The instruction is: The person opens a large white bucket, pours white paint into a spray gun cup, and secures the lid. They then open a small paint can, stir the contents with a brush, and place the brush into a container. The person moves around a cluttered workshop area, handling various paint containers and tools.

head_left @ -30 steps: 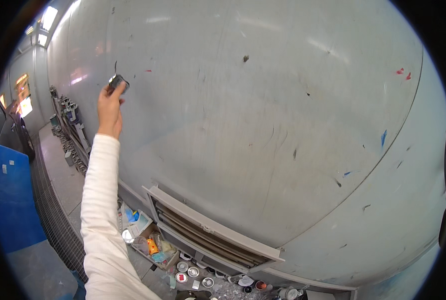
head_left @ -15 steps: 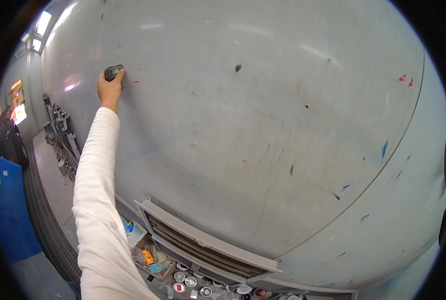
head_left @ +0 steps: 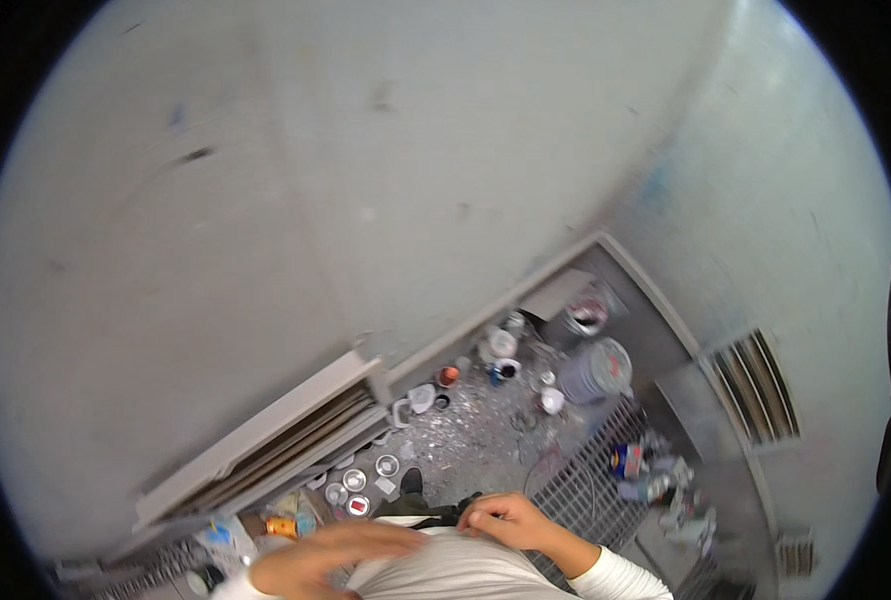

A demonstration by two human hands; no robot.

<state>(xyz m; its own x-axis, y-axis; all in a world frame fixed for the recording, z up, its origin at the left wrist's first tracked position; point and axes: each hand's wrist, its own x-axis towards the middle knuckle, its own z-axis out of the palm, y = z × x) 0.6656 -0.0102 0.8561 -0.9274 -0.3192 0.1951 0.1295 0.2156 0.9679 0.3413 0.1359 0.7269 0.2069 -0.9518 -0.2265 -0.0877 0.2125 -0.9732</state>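
My left hand (head_left: 336, 552), blurred, is low in front of my white shirt (head_left: 441, 560), fingers stretched toward the right and nothing visible in them. Close to my waist, my right hand (head_left: 511, 522) has its fingers curled and thumb drawn in; what they hold, if anything, is hidden. Dark trousers and one dark shoe (head_left: 412, 482) show beyond the hands.
A grey, smudged wall (head_left: 296, 220) rises ahead, with a slatted vent (head_left: 286, 440) at its foot. Cans (head_left: 387, 466) and larger buckets (head_left: 596, 372) stand on the paint-spattered floor (head_left: 466, 432). A metal grating (head_left: 591, 475) and crumpled bags (head_left: 691, 520) lie at right.
My left hand, earlier holding a small black device up against the wall, has come down to my waist; the device is out of sight. My view has swung right and down, and my right hand now shows.
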